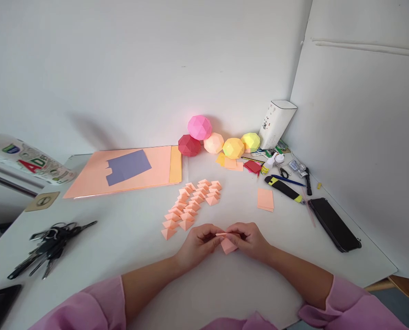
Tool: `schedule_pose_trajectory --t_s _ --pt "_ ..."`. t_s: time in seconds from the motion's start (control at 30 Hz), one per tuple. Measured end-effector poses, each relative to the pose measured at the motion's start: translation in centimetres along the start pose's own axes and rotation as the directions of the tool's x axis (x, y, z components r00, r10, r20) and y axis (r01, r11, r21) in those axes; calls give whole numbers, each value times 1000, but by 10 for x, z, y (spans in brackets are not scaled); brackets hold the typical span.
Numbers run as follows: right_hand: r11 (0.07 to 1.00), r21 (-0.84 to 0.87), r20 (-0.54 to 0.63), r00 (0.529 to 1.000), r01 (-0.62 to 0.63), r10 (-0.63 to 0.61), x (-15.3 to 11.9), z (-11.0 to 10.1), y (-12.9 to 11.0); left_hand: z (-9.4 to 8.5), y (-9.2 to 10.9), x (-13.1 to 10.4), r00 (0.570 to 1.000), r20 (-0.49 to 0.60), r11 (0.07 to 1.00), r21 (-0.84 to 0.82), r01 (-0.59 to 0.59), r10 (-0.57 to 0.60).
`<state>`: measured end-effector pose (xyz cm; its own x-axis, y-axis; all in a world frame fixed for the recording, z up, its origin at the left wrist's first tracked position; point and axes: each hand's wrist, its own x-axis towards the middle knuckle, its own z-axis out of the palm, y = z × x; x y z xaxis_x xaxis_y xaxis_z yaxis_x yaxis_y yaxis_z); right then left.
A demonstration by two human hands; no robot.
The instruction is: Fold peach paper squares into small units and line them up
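Both of my hands meet above the near middle of the table, pinching one small peach sheet of paper (228, 246) that is partly folded. My left hand (201, 241) grips its left side between thumb and fingers. On the right side, my right hand (249, 239) holds it the same way, thumb in front. The fingers hide much of the upper part of the paper. Just beyond my left hand, several folded peach paper pieces (187, 224) stand in slanting rows. Past my right hand lie a few flat peach paper slips (265, 200).
Faceted paper balls (199, 128) rest against the wall. At left are large peach sheets (87, 176) under a purple sheet (128, 167), keys (49, 245) and a spray can (29, 160). At right are a utility knife (283, 189), a glue bottle (268, 164) and a black phone (335, 224).
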<state>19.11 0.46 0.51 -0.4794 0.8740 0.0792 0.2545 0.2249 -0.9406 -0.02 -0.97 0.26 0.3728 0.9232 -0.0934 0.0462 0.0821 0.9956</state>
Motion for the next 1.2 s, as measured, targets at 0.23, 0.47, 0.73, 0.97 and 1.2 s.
schedule_pose_trajectory --t_s 0.23,0.47,0.73,0.97,1.2 --pt "998 26 21 998 57 -57 0 0 3 0 0 0 1000 6 1000 -7 3 -3" --pt "998 -15 31 998 56 -56 -1 1 3 0 -6 0 999 -13 994 -103 48 -49" --pt "988 -49 -10 989 148 -148 -1 2 8 0 -7 0 999 -35 992 -125 12 -17" --pt "994 14 37 994 106 -106 -1 1 10 0 -8 0 999 -46 990 -142 4 -11" --pt "992 122 124 992 -27 12 -1 -2 -1 -1 -9 0 999 -49 988 -155 8 -16"
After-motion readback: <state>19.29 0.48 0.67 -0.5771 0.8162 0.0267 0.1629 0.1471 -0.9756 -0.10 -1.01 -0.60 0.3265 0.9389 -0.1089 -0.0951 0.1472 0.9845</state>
